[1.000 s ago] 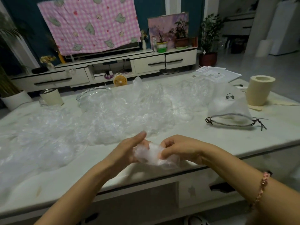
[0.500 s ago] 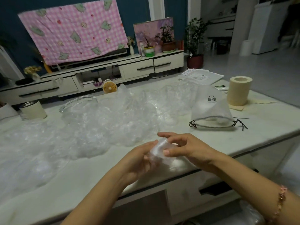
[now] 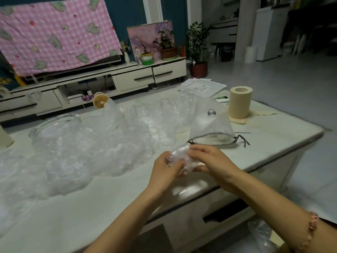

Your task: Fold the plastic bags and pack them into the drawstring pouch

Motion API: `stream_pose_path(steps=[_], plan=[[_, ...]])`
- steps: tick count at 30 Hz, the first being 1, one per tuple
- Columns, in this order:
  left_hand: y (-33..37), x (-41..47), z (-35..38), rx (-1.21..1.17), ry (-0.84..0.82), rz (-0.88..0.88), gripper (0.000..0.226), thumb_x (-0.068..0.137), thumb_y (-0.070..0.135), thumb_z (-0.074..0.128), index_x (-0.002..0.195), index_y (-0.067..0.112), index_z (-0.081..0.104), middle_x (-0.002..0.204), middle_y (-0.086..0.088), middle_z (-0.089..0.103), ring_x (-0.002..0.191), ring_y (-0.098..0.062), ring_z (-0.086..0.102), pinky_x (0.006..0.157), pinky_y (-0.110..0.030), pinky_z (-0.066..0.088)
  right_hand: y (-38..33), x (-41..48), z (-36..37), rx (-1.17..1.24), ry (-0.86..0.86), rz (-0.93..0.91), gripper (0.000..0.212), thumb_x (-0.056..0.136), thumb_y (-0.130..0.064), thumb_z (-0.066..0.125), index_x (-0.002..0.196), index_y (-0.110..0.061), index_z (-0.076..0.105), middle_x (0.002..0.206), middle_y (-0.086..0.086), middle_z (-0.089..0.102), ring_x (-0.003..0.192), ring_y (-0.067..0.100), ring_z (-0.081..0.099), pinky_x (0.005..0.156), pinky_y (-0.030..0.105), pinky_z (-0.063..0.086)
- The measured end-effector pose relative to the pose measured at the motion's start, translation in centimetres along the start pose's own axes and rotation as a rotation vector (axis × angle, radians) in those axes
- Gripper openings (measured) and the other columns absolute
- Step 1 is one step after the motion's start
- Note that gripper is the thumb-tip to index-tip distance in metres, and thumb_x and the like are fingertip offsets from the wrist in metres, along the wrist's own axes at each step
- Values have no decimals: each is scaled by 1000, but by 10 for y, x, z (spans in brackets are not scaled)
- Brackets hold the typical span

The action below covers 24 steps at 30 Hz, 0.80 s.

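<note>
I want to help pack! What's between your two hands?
A folded clear plastic bag, gripped by the left hand and the right hand above the table near its front edge. The head view shows it.

A pink-and-white checked cloth (image 3: 54, 33) is showing grey-green bear shapes and red dots, the frosted white drawstring pouch (image 3: 211, 125) is bearing a dark bow mark and dark cord, the plastic bags (image 3: 87, 148) are glinting clear, and the paper roll (image 3: 239, 103) is showing cream.
</note>
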<state>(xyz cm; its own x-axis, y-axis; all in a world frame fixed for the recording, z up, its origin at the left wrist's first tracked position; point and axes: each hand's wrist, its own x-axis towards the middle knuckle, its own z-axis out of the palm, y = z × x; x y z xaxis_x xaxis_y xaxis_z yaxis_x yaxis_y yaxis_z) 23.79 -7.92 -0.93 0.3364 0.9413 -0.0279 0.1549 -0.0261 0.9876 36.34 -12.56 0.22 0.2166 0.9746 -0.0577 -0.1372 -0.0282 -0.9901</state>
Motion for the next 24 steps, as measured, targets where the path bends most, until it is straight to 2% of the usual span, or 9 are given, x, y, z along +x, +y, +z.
stream_pose_path(steps=[3, 6, 8, 10, 12, 14, 17, 20, 24], plan=[[1, 11, 11, 52, -66, 41, 16, 85, 5, 64, 99, 6, 58, 96, -15, 62, 80, -21, 66, 69, -29, 58, -1, 1, -15, -81, 97, -27, 10, 80, 6, 66, 88, 1, 63, 86, 14, 61, 71, 18, 60, 60, 19, 54], [7, 18, 25, 112, -199, 54, 19, 86, 8, 64, 103, 6, 57, 100, -16, 62, 81, -20, 65, 69, -29, 59, -7, 5, -31, -84, 209, -17, 24, 75, 11, 69, 84, -3, 52, 78, 16, 55, 64, 21, 56, 49, 17, 51], [9, 28, 31, 99, -267, 83, 17, 88, 11, 62, 104, 12, 57, 105, -12, 61, 85, -18, 64, 69, -28, 58, -10, 8, -46, -72, 256, -6, 35, 74, 10, 70, 96, -5, 48, 82, 17, 59, 68, 22, 60, 49, 17, 52], [7, 41, 33, 133, -181, 208, 18, 90, 15, 59, 108, 18, 55, 111, -4, 58, 92, -15, 62, 73, -26, 56, -15, 9, -61, -149, 274, -17, 41, 74, 8, 71, 108, -5, 51, 93, 20, 64, 74, 21, 62, 53, 17, 53], [1, 59, 35, 398, -30, 427, 28, 91, 20, 58, 119, 20, 53, 120, 1, 52, 103, -13, 54, 83, -23, 47, -20, 11, -73, -254, 273, -50, 34, 75, 7, 71, 106, 0, 59, 99, 24, 65, 73, 19, 61, 55, 15, 52], [-9, 79, 42, 727, -18, 590, 46, 88, 28, 52, 132, 15, 47, 134, -4, 44, 118, -19, 44, 94, -26, 36, -22, 12, -82, -342, 248, -65, 25, 75, 4, 72, 98, 4, 64, 98, 24, 66, 72, 18, 61, 57, 14, 51], [-16, 100, 54, 966, -42, 540, 47, 94, 23, 47, 141, 15, 40, 150, -10, 31, 135, -26, 30, 107, -33, 25, -18, 18, -85, -555, 203, -96, 21, 73, -7, 77, 92, -3, 68, 87, 11, 68, 77, 17, 64, 66, 16, 51], [-16, 111, 58, 913, 20, 534, 37, 97, 15, 42, 133, 15, 51, 147, -8, 39, 132, -25, 37, 102, -31, 30, -10, 29, -79, -829, 320, -283, 19, 71, -13, 80, 85, -9, 67, 68, -7, 58, 66, 6, 55, 61, 11, 40], [-12, 104, 59, 597, 50, 606, 32, 91, 14, 36, 107, 10, 63, 106, -6, 64, 96, -20, 55, 79, -28, 41, -4, 51, -78, -1194, 533, -738, 20, 59, -5, 80, 70, -9, 64, 84, 9, 62, 82, 30, 51, 69, 29, 27]])
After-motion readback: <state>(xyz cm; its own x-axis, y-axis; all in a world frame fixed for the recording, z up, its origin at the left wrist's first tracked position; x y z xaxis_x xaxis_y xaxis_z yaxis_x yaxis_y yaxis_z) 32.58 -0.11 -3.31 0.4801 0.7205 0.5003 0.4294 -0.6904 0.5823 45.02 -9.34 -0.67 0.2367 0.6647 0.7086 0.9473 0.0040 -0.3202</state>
